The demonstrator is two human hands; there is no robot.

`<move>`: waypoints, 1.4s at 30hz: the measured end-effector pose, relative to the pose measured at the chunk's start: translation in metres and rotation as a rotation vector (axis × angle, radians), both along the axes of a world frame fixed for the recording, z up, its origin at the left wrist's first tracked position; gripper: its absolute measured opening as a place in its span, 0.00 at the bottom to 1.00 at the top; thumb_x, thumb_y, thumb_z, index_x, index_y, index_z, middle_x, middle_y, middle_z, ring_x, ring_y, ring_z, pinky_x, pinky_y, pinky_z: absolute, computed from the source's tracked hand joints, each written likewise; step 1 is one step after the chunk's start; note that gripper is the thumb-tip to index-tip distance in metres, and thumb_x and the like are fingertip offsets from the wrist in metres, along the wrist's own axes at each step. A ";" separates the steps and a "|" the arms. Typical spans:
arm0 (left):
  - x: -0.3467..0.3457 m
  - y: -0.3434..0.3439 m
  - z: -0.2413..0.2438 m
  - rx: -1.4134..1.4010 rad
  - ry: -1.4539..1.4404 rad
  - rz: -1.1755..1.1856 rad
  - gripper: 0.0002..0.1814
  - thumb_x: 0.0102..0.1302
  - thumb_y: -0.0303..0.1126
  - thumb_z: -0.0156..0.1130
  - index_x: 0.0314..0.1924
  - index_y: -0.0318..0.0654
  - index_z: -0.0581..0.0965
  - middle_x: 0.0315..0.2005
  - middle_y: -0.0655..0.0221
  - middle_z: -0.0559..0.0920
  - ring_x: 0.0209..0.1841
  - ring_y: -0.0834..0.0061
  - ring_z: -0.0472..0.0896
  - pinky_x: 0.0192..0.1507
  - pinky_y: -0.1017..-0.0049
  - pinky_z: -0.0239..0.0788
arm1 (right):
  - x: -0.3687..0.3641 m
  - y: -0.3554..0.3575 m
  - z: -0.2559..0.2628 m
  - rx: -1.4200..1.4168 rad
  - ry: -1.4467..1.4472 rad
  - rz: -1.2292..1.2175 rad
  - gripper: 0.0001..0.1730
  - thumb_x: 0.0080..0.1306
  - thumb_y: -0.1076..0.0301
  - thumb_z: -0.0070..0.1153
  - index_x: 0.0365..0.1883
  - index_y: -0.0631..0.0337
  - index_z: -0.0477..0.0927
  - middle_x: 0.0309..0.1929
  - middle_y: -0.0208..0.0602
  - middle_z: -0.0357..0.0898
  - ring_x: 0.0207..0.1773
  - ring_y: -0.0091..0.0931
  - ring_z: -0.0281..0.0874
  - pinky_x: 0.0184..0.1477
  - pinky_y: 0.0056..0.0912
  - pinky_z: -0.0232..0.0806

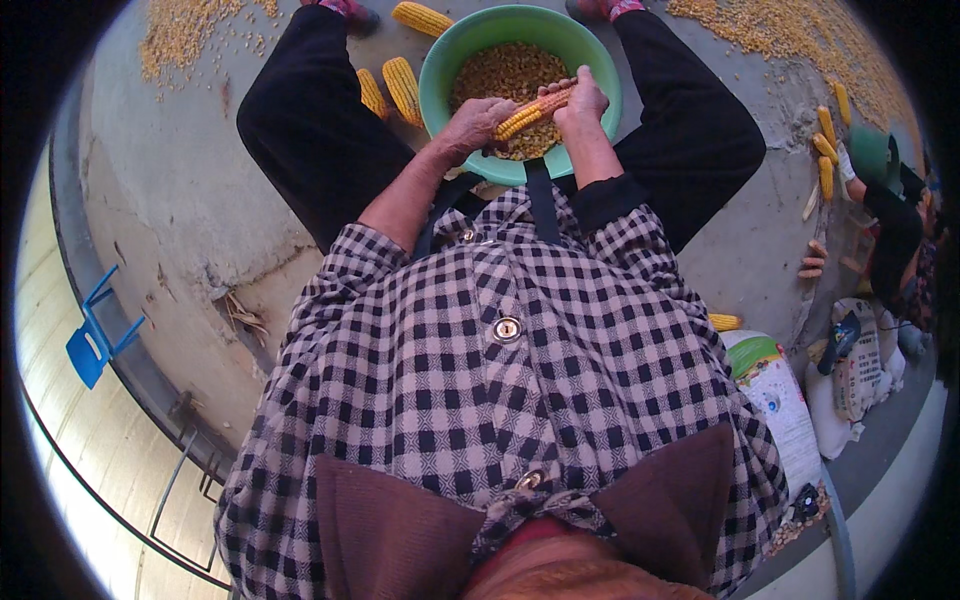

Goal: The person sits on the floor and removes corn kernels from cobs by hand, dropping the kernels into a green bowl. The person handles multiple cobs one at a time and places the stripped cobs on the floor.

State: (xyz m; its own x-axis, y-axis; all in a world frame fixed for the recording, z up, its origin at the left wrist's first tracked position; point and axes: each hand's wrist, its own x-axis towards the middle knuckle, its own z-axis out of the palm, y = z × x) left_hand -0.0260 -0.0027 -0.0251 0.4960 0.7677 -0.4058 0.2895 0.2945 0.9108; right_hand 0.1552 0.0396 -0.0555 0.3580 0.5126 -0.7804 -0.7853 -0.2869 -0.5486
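Note:
A partly shelled corn cob slants over the green plastic basin, held in both hands. Yellow kernels cover much of its lower left side; its upper right stretch looks bare and reddish. My left hand is closed around the lower end. Around the upper end my right hand grips, thumb pointing up along it. Loose corn kernels cover the basin's floor beneath the hands. Some fingers of both hands are hidden behind the cob.
Unshelled corn ears lie left of the basin, another ear behind it. Kernels are spread on the concrete floor. At right are bare cobs, a printed sack and another person's arm. A blue chair stands left.

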 end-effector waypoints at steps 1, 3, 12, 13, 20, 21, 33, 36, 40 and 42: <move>-0.001 0.000 -0.007 0.040 0.015 -0.011 0.22 0.71 0.50 0.49 0.47 0.38 0.76 0.29 0.70 0.78 0.26 0.81 0.77 0.23 0.81 0.65 | -0.001 0.000 0.000 0.021 -0.011 0.012 0.14 0.72 0.59 0.45 0.35 0.62 0.64 0.21 0.37 0.65 0.19 0.34 0.69 0.24 0.54 0.72; 0.001 0.001 -0.011 0.005 0.016 0.030 0.20 0.72 0.47 0.48 0.44 0.37 0.76 0.29 0.69 0.78 0.26 0.80 0.78 0.22 0.81 0.66 | 0.000 -0.001 -0.002 0.102 0.012 0.044 0.13 0.72 0.60 0.45 0.36 0.61 0.64 0.22 0.36 0.66 0.19 0.34 0.70 0.25 0.54 0.73; 0.028 0.005 0.028 -0.211 0.395 -0.026 0.18 0.71 0.47 0.49 0.41 0.42 0.77 0.24 0.64 0.79 0.30 0.71 0.80 0.26 0.71 0.70 | -0.011 -0.005 0.003 0.212 -0.124 0.140 0.11 0.72 0.61 0.45 0.40 0.59 0.63 0.20 0.39 0.70 0.16 0.37 0.73 0.21 0.50 0.74; 0.025 0.003 0.010 -0.020 0.422 -0.051 0.18 0.70 0.49 0.50 0.41 0.42 0.77 0.25 0.62 0.80 0.30 0.69 0.81 0.26 0.69 0.71 | -0.016 -0.005 0.012 0.184 -0.128 0.147 0.11 0.72 0.62 0.45 0.40 0.59 0.63 0.20 0.40 0.70 0.15 0.37 0.73 0.21 0.49 0.74; 0.024 -0.003 -0.038 0.160 0.501 0.085 0.37 0.65 0.65 0.42 0.34 0.36 0.82 0.35 0.46 0.82 0.40 0.47 0.80 0.44 0.56 0.70 | -0.022 -0.008 0.013 0.311 -0.112 0.187 0.12 0.71 0.62 0.48 0.39 0.59 0.63 0.21 0.41 0.70 0.19 0.38 0.75 0.25 0.50 0.76; 0.024 -0.003 -0.036 0.222 0.537 0.061 0.34 0.65 0.63 0.44 0.35 0.37 0.82 0.34 0.46 0.82 0.39 0.47 0.81 0.43 0.56 0.70 | -0.022 -0.009 0.015 0.333 -0.102 0.192 0.12 0.71 0.62 0.48 0.39 0.59 0.63 0.21 0.41 0.70 0.19 0.37 0.75 0.25 0.49 0.76; -0.005 -0.005 -0.122 -0.264 0.334 0.340 0.24 0.71 0.49 0.46 0.52 0.38 0.76 0.31 0.48 0.82 0.31 0.56 0.84 0.33 0.61 0.75 | -0.042 -0.017 0.050 0.579 -0.124 0.420 0.09 0.70 0.65 0.48 0.31 0.58 0.66 0.17 0.35 0.68 0.16 0.32 0.71 0.23 0.41 0.73; 0.003 0.002 -0.114 -0.424 0.365 0.366 0.28 0.71 0.54 0.43 0.49 0.36 0.77 0.32 0.51 0.82 0.31 0.60 0.83 0.31 0.63 0.75 | -0.038 -0.016 0.038 0.562 -0.049 0.365 0.11 0.71 0.63 0.46 0.31 0.59 0.66 0.17 0.36 0.66 0.16 0.33 0.70 0.22 0.42 0.73; 0.015 0.008 -0.001 -0.470 0.251 0.217 0.31 0.69 0.59 0.47 0.39 0.35 0.79 0.23 0.62 0.80 0.22 0.68 0.79 0.21 0.66 0.70 | -0.028 -0.007 0.018 0.342 -0.227 0.149 0.16 0.72 0.58 0.44 0.38 0.64 0.64 0.18 0.39 0.68 0.13 0.33 0.68 0.17 0.45 0.74; 0.021 0.007 0.014 -0.254 0.255 0.084 0.30 0.68 0.59 0.49 0.39 0.37 0.80 0.24 0.63 0.80 0.23 0.69 0.80 0.23 0.68 0.70 | -0.018 -0.004 0.013 0.212 -0.209 0.125 0.17 0.72 0.57 0.43 0.38 0.64 0.64 0.18 0.39 0.67 0.13 0.34 0.69 0.18 0.45 0.74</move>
